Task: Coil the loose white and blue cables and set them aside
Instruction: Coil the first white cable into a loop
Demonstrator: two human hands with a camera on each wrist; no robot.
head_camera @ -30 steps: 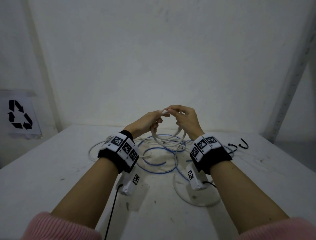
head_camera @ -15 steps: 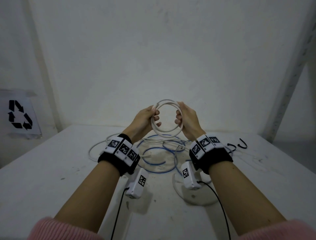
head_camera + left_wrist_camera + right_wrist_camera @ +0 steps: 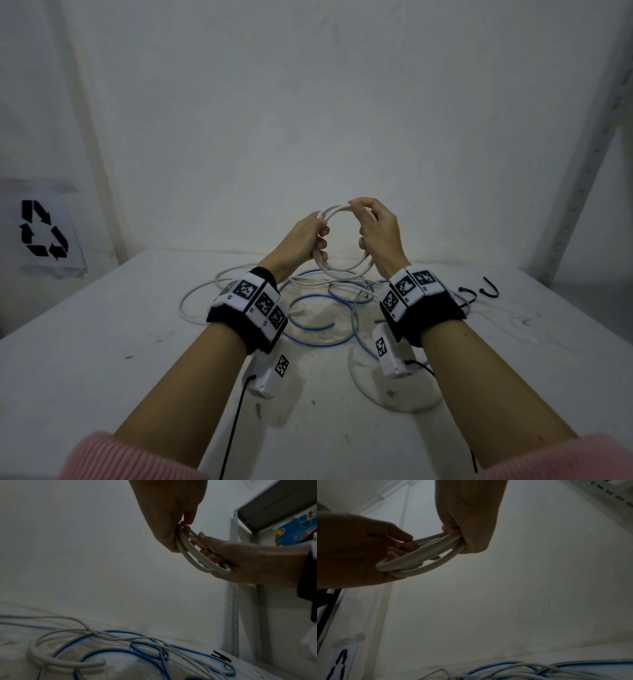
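At the far left of the head view a recycling sign (image 3: 44,229) hangs on the wall beside the table (image 3: 85,349). Toward the centre, the left hand (image 3: 303,241) is raised above the table, its fingers curled round the left side of the white coil (image 3: 342,270); its grip is closed on those loops. Below, in the middle of the frame, the blue cable (image 3: 318,327) and the loose white cable (image 3: 198,294) lie tangled on the table, not yet gathered. Right of centre, the right hand (image 3: 378,234) pinches the coil's top and wraps its right side, wrist bent upward. To finish well, I judge both hands should keep the loops stacked evenly so none springs free, then lower the coil clear of the tangle. Black hooks (image 3: 479,291) lie at the right.
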